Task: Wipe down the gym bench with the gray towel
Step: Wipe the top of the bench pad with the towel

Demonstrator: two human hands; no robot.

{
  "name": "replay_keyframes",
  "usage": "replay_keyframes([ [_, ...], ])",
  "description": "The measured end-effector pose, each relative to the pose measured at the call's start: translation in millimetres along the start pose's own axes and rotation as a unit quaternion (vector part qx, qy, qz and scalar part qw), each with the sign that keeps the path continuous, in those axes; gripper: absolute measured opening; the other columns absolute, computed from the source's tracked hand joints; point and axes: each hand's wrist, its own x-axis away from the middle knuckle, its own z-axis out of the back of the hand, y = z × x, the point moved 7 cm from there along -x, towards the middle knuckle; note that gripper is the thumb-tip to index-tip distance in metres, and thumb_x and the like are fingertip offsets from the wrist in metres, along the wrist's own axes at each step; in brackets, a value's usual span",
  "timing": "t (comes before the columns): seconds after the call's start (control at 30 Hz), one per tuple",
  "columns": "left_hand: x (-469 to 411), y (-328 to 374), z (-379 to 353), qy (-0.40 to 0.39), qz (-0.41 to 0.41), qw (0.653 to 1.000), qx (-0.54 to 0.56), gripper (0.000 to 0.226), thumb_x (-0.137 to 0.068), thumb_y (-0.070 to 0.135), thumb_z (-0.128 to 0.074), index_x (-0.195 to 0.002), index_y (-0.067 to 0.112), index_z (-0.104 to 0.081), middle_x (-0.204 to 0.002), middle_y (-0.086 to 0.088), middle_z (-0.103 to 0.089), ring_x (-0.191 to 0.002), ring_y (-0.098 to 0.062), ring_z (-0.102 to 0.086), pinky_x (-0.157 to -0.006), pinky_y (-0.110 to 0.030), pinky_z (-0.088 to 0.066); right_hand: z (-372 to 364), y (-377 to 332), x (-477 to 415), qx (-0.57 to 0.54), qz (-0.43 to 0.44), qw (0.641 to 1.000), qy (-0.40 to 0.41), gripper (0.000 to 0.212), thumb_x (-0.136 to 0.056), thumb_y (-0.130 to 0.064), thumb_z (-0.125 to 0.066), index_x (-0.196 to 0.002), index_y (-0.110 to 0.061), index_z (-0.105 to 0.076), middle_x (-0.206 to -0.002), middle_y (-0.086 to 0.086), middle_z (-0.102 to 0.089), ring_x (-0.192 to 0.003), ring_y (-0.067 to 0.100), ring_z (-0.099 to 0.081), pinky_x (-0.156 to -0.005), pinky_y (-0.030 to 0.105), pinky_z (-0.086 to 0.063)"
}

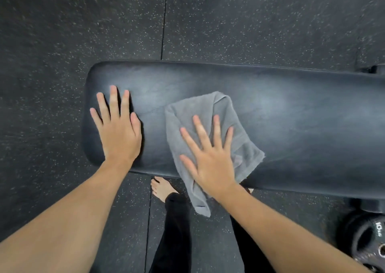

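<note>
A black padded gym bench (pixel 291 110) runs from the middle left to the right edge of the view. A crumpled gray towel (pixel 193 112) lies on its near half, one end hanging over the front edge. My right hand (pixel 210 156) presses flat on the towel with fingers spread. My left hand (pixel 116 126) rests flat on the bare pad near the bench's left end, fingers apart, holding nothing.
Speckled black rubber floor tiles (pixel 62 33) surround the bench. A bare foot (pixel 162 189) and dark trouser legs stand just in front of it. A black weight plate marked 10 (pixel 366 239) lies on the floor at the lower right, beside a bench support (pixel 364 206).
</note>
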Motion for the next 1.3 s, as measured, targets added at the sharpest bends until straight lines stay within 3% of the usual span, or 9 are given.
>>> replay_keyframes([
  [0.13, 0.0, 72.4, 9.0, 0.036, -0.045, 0.997, 0.045, 0.053, -0.107, 0.027, -0.031, -0.158, 0.010, -0.033, -0.171, -0.010, -0.021, -0.158, -0.034, -0.017, -0.125, -0.058, -0.016, -4.6, 12.8, 36.9, 0.021, 0.047, 0.999, -0.005, 0.063, -0.105, -0.059, -0.034, -0.161, -0.033, -0.023, -0.171, 0.002, -0.016, -0.156, 0.043, -0.011, -0.121, 0.068, -0.015],
  [0.3, 7.8, 190.6, 2.3, 0.026, -0.063, 0.985, 0.156, 0.052, -0.109, 0.029, -0.030, -0.157, 0.011, -0.038, -0.170, -0.008, -0.025, -0.158, -0.029, -0.019, -0.127, -0.053, -0.014, 12.7, 120.5, 100.1, -0.004, -0.074, 0.997, 0.001, 0.058, -0.105, -0.053, -0.030, -0.159, -0.031, -0.029, -0.171, 0.000, -0.018, -0.158, 0.038, -0.007, -0.123, 0.067, -0.010],
  [0.37, 22.3, 216.5, -17.9, -0.008, -0.055, 0.993, 0.105, 0.058, -0.109, 0.037, -0.024, -0.162, 0.014, -0.027, -0.173, -0.005, -0.015, -0.160, -0.028, -0.012, -0.127, -0.057, -0.013, 19.9, 165.3, 121.2, -0.025, -0.122, 0.992, 0.000, 0.059, -0.103, -0.051, -0.033, -0.158, -0.029, -0.033, -0.171, -0.001, -0.016, -0.159, 0.036, -0.004, -0.122, 0.068, -0.007],
  [0.47, 31.8, 219.0, -38.8, -0.027, -0.045, 0.999, 0.013, 0.064, -0.108, 0.043, -0.021, -0.165, 0.018, -0.009, -0.174, -0.002, -0.003, -0.160, -0.028, -0.002, -0.128, -0.056, -0.005, 24.6, 187.1, 127.2, -0.059, -0.136, 0.989, -0.005, 0.061, -0.101, -0.049, -0.037, -0.158, -0.030, -0.032, -0.172, 0.001, -0.011, -0.158, 0.038, 0.002, -0.121, 0.071, -0.005],
  [0.7, 29.7, 219.5, -36.6, -0.016, -0.048, 0.999, 0.004, 0.064, -0.106, 0.041, -0.026, -0.165, 0.018, -0.014, -0.174, -0.003, -0.008, -0.160, -0.029, -0.005, -0.128, -0.057, -0.006, 29.8, 163.2, 64.1, -0.073, -0.208, 0.975, 0.039, 0.068, -0.099, -0.063, -0.036, -0.159, -0.032, -0.031, -0.171, 0.015, -0.011, -0.153, 0.054, 0.002, -0.114, 0.080, -0.001],
  [0.93, 28.0, 220.4, -33.8, -0.001, -0.054, 0.999, 0.002, 0.064, -0.105, 0.038, -0.027, -0.164, 0.017, -0.017, -0.173, -0.005, -0.011, -0.160, -0.028, -0.007, -0.128, -0.057, -0.007, 57.1, 164.1, -79.0, -0.047, -0.121, 0.988, 0.086, 0.062, -0.100, -0.057, -0.036, -0.157, -0.032, -0.037, -0.168, 0.008, -0.027, -0.154, 0.049, -0.014, -0.118, 0.075, -0.005],
  [1.03, 27.9, 219.3, -33.3, 0.003, -0.051, 0.999, 0.010, 0.064, -0.105, 0.038, -0.030, -0.164, 0.018, -0.017, -0.173, -0.004, -0.012, -0.160, -0.028, -0.008, -0.128, -0.056, -0.006, 63.8, 195.0, -71.9, -0.052, -0.084, 0.992, 0.080, 0.056, -0.103, -0.050, -0.037, -0.156, -0.031, -0.039, -0.167, 0.002, -0.030, -0.156, 0.036, -0.018, -0.123, 0.065, -0.009],
  [1.2, 28.0, 220.4, -33.7, 0.017, -0.052, 0.998, 0.015, 0.063, -0.106, 0.038, -0.031, -0.164, 0.019, -0.018, -0.173, -0.004, -0.012, -0.160, -0.030, -0.008, -0.128, -0.055, -0.005, 82.3, 313.1, -6.1, -0.082, -0.187, 0.974, 0.101, 0.053, -0.105, -0.045, -0.039, -0.156, -0.030, -0.038, -0.169, -0.004, -0.025, -0.159, 0.026, -0.011, -0.126, 0.060, -0.004],
  [1.3, 28.0, 220.7, -34.3, 0.022, -0.055, 0.998, 0.012, 0.063, -0.106, 0.039, -0.030, -0.164, 0.018, -0.018, -0.173, -0.004, -0.013, -0.160, -0.030, -0.009, -0.127, -0.055, -0.004, 87.0, 336.3, 14.4, -0.085, -0.182, 0.975, 0.092, 0.054, -0.105, -0.045, -0.039, -0.157, -0.030, -0.036, -0.170, -0.004, -0.021, -0.159, 0.027, -0.007, -0.126, 0.060, -0.002],
])
